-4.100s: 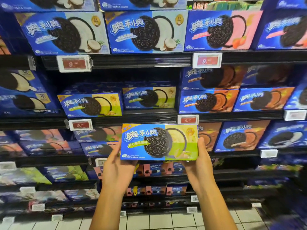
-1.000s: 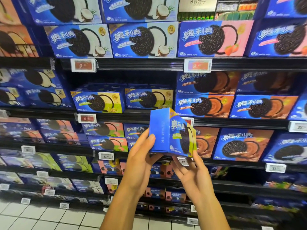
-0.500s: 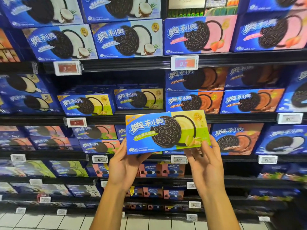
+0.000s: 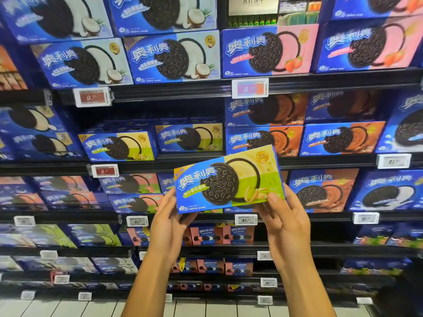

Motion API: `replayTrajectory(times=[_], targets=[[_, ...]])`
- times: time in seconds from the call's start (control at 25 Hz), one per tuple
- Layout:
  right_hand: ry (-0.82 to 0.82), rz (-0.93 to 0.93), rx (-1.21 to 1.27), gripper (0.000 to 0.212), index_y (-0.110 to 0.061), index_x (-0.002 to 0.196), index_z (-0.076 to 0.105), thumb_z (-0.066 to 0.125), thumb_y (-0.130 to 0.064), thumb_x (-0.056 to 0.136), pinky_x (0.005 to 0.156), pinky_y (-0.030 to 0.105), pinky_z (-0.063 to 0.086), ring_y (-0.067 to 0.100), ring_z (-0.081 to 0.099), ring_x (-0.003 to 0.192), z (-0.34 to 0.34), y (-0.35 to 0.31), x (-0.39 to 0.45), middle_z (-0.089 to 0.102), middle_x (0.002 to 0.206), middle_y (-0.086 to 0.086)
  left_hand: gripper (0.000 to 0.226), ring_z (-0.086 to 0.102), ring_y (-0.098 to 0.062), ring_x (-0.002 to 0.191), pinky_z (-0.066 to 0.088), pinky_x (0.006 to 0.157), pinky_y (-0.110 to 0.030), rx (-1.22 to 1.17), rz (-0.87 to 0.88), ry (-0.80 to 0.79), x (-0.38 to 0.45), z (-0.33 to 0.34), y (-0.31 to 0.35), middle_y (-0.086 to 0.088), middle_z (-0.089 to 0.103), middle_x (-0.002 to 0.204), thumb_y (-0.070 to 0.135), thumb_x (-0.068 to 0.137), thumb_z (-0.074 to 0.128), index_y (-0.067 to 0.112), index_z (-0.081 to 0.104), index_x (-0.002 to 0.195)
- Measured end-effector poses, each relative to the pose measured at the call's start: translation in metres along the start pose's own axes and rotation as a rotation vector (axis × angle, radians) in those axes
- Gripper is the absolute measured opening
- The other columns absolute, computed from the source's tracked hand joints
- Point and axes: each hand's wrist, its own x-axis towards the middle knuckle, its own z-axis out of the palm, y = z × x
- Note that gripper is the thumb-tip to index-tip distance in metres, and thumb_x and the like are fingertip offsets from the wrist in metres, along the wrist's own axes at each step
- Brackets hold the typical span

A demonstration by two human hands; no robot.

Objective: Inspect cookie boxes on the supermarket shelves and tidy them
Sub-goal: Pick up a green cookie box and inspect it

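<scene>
I hold a blue and green pistachio cookie box (image 4: 229,180) in front of the shelves, its printed front facing me and its right end tilted upward. My left hand (image 4: 170,221) grips its lower left corner from below. My right hand (image 4: 282,217) grips the lower right corner, thumb on the front face. On the shelf above and to the left stand two matching green boxes (image 4: 119,146), with a dark gap over them.
Shelves (image 4: 206,162) full of blue cookie boxes fill the view: coconut boxes (image 4: 171,57) and pink boxes (image 4: 270,50) on top, orange chocolate boxes (image 4: 265,140) to the right. Price tags (image 4: 105,170) line the shelf edges. White floor tiles (image 4: 91,308) show below.
A second ago the box was turned end-on to me; it has since swung round to show its front and now tilts up at the right, both hands staying on it.
</scene>
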Motion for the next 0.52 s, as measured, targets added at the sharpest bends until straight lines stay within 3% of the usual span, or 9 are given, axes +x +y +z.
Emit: replayTrajectory(times=[0.12,0.2,0.28,0.4,0.52], targets=[[0.051,-0.121,-0.155,0.06,-0.018,0.124,0.063,0.086,-0.021,0.068,0.082,0.026,0.058,0.02,0.072,0.1,0.013,0.002,-0.005,0.075,0.112,0.008,0.023,0.055,-0.007,0.122,0.042,0.105,-0.039,0.183,0.048,0.131,-0.008,0.006,0.006,0.001,0.06,0.135,0.017,0.1,0.05,0.027,0.061,0.118],[0.034,-0.24,-0.27,0.056,-0.025,0.12,0.065,0.085,-0.017,0.068,0.08,0.021,0.056,0.017,0.072,0.101,0.022,0.008,-0.01,0.075,0.112,0.001,0.026,0.058,0.003,0.113,0.039,0.109,-0.036,0.307,0.105,0.092,-0.017,0.018,0.011,0.007,0.062,0.13,0.02,0.095,0.058,0.024,0.062,0.121],[-0.021,-0.32,-0.377,0.057,-0.036,0.12,0.064,0.087,-0.016,0.072,0.084,0.02,0.056,0.012,0.07,0.106,0.026,0.015,-0.013,0.072,0.116,-0.009,0.041,0.062,0.003,0.11,0.043,0.106,-0.035,0.34,0.128,-0.06,-0.028,0.036,0.015,0.009,0.07,0.119,0.028,0.088,0.068,0.016,0.061,0.126],[-0.127,-0.377,-0.667,0.067,-0.042,0.132,0.056,0.086,-0.023,0.075,0.096,0.032,0.053,0.01,0.064,0.117,0.027,0.024,-0.018,0.065,0.126,-0.019,0.05,0.064,-0.009,0.115,0.051,0.097,-0.033,0.276,0.028,-0.287,-0.039,0.059,0.018,0.002,0.071,0.121,0.042,0.087,0.063,0.014,0.061,0.129],[-0.181,-0.43,-0.895,0.076,-0.046,0.141,0.046,0.081,-0.02,0.078,0.102,0.034,0.049,0.004,0.055,0.127,0.031,0.028,-0.021,0.057,0.138,-0.022,0.048,0.07,-0.014,0.102,0.056,0.079,-0.024,0.279,0.038,-0.245,-0.039,0.069,0.016,-0.004,0.073,0.115,0.043,0.084,0.067,0.014,0.064,0.122]])
